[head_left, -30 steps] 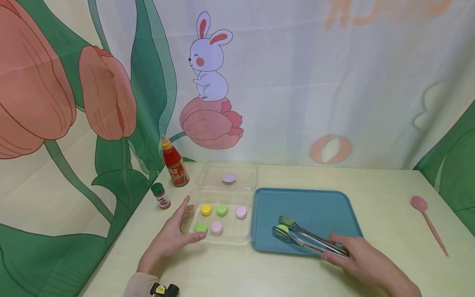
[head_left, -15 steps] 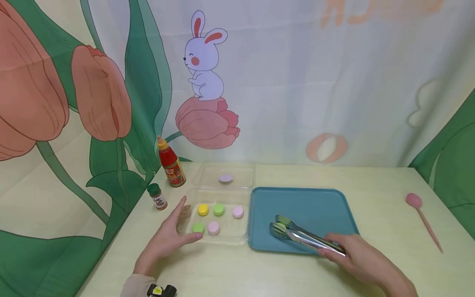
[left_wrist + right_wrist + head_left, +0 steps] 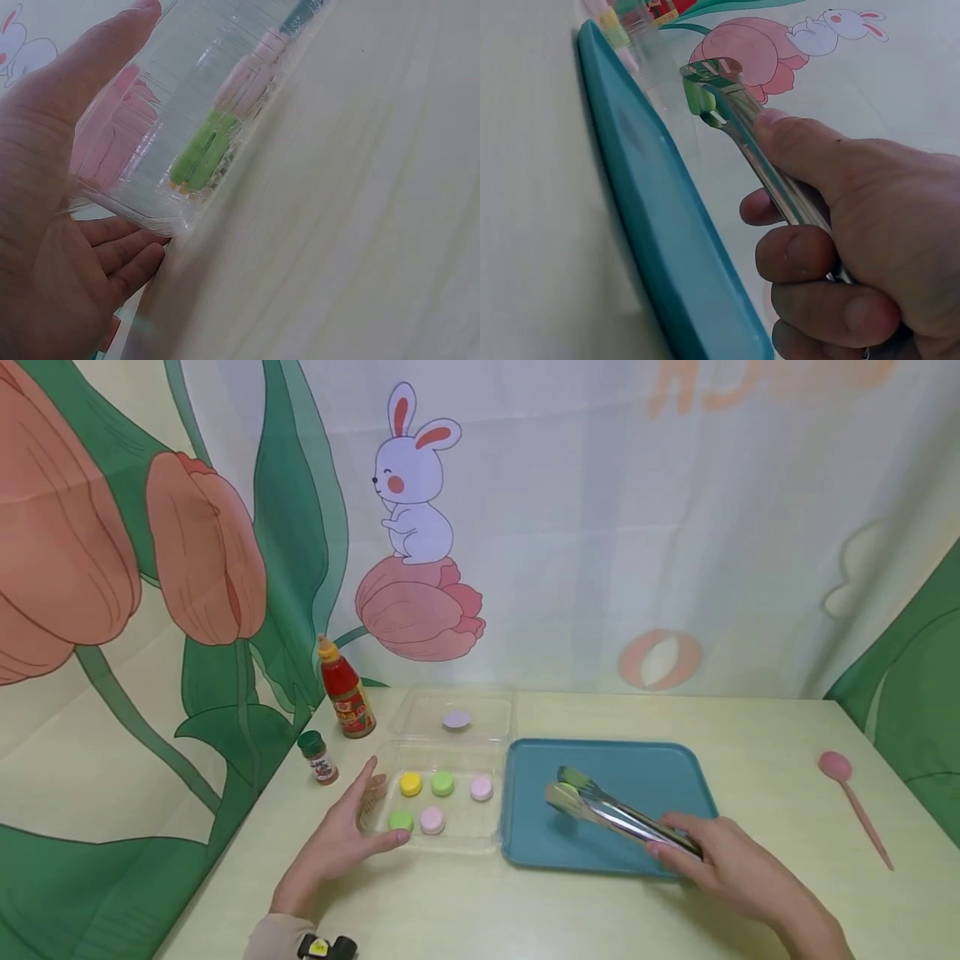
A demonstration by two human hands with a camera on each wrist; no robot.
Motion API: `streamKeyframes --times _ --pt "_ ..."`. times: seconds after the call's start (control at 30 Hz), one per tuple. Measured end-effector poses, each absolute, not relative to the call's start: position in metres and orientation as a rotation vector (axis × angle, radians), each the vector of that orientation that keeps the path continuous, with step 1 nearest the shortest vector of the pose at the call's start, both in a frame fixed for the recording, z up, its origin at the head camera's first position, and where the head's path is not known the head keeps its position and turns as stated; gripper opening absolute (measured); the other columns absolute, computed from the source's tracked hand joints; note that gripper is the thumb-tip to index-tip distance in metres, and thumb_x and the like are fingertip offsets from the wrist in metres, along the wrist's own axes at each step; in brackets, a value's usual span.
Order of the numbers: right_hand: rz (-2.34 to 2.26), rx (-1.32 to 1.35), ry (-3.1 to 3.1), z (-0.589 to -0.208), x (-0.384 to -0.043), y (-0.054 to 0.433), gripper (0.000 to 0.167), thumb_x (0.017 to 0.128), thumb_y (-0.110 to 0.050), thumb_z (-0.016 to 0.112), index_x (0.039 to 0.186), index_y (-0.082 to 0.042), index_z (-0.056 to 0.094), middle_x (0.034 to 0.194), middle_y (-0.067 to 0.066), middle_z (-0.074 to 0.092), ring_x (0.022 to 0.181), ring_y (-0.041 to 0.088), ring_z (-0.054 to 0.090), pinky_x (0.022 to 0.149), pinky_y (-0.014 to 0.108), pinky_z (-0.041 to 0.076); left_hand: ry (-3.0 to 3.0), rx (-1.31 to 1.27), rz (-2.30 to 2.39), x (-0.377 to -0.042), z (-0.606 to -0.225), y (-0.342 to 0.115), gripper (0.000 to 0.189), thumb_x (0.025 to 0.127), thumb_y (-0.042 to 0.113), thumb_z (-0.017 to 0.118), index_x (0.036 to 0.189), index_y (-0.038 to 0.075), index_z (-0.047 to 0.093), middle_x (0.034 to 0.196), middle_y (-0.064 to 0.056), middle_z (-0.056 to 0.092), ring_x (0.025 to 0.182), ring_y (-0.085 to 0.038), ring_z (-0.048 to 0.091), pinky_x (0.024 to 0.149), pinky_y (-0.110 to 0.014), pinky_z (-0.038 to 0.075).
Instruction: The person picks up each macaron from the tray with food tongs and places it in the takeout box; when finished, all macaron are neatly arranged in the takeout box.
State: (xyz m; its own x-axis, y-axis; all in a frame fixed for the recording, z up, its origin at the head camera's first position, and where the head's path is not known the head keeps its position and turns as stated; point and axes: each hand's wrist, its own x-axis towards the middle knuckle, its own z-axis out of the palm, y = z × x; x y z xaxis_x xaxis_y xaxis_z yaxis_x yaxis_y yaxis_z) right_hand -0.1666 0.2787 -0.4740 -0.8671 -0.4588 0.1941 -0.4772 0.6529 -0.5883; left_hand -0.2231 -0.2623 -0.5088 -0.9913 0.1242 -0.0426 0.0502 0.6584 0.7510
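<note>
My right hand grips metal tongs, fingers wrapped around the handles. Between the tong heads is a green macaron, raised over the blue tray; its shadow falls on the tray. At the near left corner of a clear plastic box, my left hand lies with the thumb along the front wall and fairly straight fingers along the left side. Inside the box sit a yellow macaron, two green macarons and two pink macarons.
The box's open lid lies behind it, with a lilac round piece on it. A red sauce bottle and a green-capped spice jar stand at the left. A pink spoon lies far right.
The tongs have closed on the green macaron and lifted it off the tray. My left hand has stayed at the box; the head view has shifted slightly.
</note>
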Motion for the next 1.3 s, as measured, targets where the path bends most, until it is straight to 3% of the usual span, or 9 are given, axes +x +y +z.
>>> streamKeyframes --times 0.27,0.47,0.77,1.1,1.3 --pt "1.034 0.879 -2.747 -0.451 -0.177 0.257 0.017 0.111 -0.028 0.071 0.098 -0.03 0.061 0.069 -0.023 0.04 0.056 -0.005 0.037 0.051 0.018 0.036 2.775 0.153 1.278 -0.224 -0.511 -0.264 0.134 0.085 0.055 0.096 0.181 0.027 0.007 0.18 -0.012 0.037 0.168 -0.04 0.031 0.132 -0.073 0.023" --pt "1.012 0.941 -2.785 -0.435 -0.187 0.234 0.01 0.112 -0.036 0.07 0.105 -0.028 0.066 0.069 -0.021 0.046 0.057 -0.004 0.036 0.052 0.02 0.035 2.784 0.163 1.278 -0.226 -0.513 -0.262 0.134 0.084 0.055 0.096 0.181 0.026 0.008 0.18 -0.013 0.037 0.168 -0.042 0.029 0.132 -0.073 0.023" --pt "0.889 1.047 -2.926 -0.421 -0.204 0.193 0.039 0.113 -0.053 0.061 0.124 -0.018 0.073 0.088 -0.014 0.07 0.068 -0.002 0.058 0.065 0.027 0.051 2.792 0.153 1.272 -0.225 -0.511 -0.263 0.134 0.085 0.056 0.095 0.181 0.025 0.008 0.182 -0.014 0.031 0.17 -0.044 0.022 0.132 -0.073 0.021" --pt "0.745 1.19 -3.011 -0.412 -0.218 0.16 0.027 0.114 -0.046 0.064 0.116 -0.02 0.073 0.081 -0.014 0.066 0.06 0.002 0.054 0.059 0.028 0.049 2.786 0.147 1.288 -0.225 -0.512 -0.261 0.134 0.084 0.054 0.096 0.181 0.025 0.008 0.182 -0.015 0.03 0.17 -0.044 0.022 0.132 -0.074 0.021" --pt "0.624 1.218 -3.07 -0.405 -0.219 0.145 0.02 0.112 -0.037 0.069 0.1 -0.021 0.069 0.072 -0.009 0.059 0.056 0.004 0.047 0.055 0.026 0.041 2.792 0.146 1.276 -0.226 -0.51 -0.262 0.134 0.084 0.055 0.096 0.181 0.025 0.008 0.185 -0.015 0.024 0.17 -0.045 0.02 0.132 -0.073 0.022"
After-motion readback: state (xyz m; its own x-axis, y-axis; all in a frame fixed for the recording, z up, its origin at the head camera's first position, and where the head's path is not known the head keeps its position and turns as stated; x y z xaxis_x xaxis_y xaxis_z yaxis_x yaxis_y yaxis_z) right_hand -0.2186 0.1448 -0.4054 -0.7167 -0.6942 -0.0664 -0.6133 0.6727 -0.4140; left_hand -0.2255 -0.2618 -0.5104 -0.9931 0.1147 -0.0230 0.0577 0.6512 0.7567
